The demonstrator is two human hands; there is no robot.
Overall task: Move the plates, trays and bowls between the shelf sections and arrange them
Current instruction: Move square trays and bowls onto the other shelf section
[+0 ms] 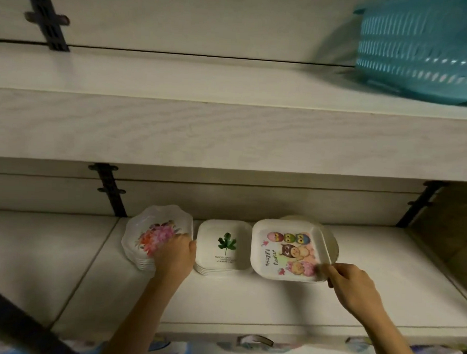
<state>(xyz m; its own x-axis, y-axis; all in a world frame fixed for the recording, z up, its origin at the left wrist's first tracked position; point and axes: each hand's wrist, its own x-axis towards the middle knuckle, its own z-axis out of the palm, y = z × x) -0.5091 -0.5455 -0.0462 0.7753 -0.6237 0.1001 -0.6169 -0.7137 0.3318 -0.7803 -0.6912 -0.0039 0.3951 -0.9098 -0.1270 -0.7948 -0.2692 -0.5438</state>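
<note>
Three piles stand in a row on the lower white shelf (pixel 248 298). At the left is a stack of scalloped plates with pink flowers (pixel 152 231); my left hand (pixel 174 256) grips its right front edge. In the middle sits a stack of square white plates with a green leaf (pixel 222 246). At the right is a square tray printed with owls and "Happy Easter" (pixel 285 250), tilted up on its right side. My right hand (pixel 352 286) pinches its front right corner. Round pale plates (pixel 332 242) show behind and under that tray.
A teal slotted basket (pixel 422 48) stands on the upper shelf (pixel 202 132) at the right. Black wall brackets (pixel 110 189) hold the shelves. More colourful plates (pixel 254 343) peek out on the shelf below, at the bottom edge of the view.
</note>
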